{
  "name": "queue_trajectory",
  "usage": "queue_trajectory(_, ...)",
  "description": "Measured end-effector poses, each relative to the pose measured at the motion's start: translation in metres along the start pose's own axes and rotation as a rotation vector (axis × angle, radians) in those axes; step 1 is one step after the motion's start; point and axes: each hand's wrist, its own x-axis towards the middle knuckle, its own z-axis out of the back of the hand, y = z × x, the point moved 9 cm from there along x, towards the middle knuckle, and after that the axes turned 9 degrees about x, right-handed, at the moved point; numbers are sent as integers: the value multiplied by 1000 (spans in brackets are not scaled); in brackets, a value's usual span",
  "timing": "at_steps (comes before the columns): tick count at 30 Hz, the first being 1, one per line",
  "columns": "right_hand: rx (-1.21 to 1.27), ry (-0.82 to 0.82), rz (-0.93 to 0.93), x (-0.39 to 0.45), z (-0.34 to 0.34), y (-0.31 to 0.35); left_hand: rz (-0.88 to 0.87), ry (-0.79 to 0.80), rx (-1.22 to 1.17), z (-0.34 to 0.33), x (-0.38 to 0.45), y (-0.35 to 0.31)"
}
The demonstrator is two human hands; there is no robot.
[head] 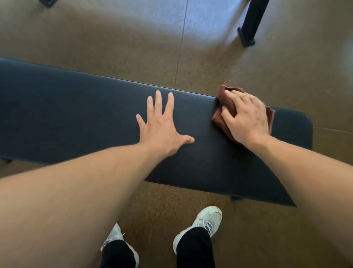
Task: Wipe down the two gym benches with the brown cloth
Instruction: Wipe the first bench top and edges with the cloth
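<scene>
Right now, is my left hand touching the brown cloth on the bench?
Apart. The head view shows the left hand flat on the bench, with bare black padding between its thumb and the brown cloth, which lies under the right hand.

The worktop (76,118) runs out of the picture at the left edge, and both forearms cover stretches of its near side. Most of the brown cloth (227,107) lies hidden under the right hand (246,118), so its folds cannot be told. A dark metal leg (252,23) at the far right is cut off by the top edge, as is a small dark piece (47,2) at the far left. The left shoe (118,241) is partly hidden behind the left forearm.
</scene>
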Motion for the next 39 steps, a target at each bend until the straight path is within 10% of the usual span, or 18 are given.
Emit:
queue_trajectory(6, -24, -82, -238, -2, 40, -79, 40, 427, 130, -37, 27, -56)
queue_trajectory(16, 92, 105, 14, 52, -20, 44, 174, 497, 244, -47, 26, -57)
queue_trajectory(24, 171, 113, -69, 30, 38, -77, 202, 511, 262, -43, 23, -61)
queue_trajectory(30, 345, -116, -512, -21, 77, -193, 173, 469, 249, -45, 25, -61)
queue_trajectory(39, 434, -288, -315, -88, 51, -128, 54, 369, 171, -48, 24, -58)
